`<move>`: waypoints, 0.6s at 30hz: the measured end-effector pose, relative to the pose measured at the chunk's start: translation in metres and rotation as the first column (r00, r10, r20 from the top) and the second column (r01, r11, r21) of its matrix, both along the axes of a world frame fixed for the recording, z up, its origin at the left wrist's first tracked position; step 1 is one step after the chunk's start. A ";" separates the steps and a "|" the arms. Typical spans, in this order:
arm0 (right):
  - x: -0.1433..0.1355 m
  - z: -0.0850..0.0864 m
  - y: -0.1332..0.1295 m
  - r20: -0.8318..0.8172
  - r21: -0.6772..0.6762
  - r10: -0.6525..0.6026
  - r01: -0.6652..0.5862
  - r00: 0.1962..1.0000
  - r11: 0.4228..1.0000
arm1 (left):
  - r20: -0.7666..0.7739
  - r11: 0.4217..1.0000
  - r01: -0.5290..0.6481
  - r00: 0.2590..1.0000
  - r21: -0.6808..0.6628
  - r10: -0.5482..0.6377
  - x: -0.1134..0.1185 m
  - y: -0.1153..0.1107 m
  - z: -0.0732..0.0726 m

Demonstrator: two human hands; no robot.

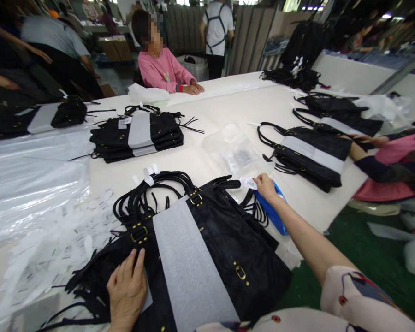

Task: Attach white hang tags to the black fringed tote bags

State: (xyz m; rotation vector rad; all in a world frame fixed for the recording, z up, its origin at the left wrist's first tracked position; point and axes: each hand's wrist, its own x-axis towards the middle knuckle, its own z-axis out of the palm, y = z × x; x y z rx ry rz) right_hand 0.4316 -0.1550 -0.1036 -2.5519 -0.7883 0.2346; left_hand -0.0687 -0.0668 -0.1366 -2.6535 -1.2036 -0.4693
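A stack of black handbags (214, 230) with gold buckles lies in front of me, a pale grey paper band (190, 258) across the top one. My left hand (127, 286) rests flat on that bag, fingers stretched out below a handle buckle. Part of a whitish card (147, 293) shows beside its palm. Between the thumb and fingertips of my right hand (265, 186) is a small white printed tag (249, 183), at the end of a black strap. Something blue and shiny (276, 210) lies beneath my right wrist. The looped handles (152, 184) point away from me.
Loose white labels (65, 249) and clear plastic sheets (34, 170) cover the table's left side. More black bags are stacked at the back left (138, 133) and right (307, 152). Clear plastic (233, 147) lies mid-table. A person in pink (164, 69) sits opposite; another's arms (370, 147) reach in from the right.
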 end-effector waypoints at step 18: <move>-0.162 0.073 0.048 -0.448 0.463 0.501 -0.288 0.740 0.839 | 0.289 0.939 -0.041 0.955 0.341 -0.064 -0.007 0.008 -0.002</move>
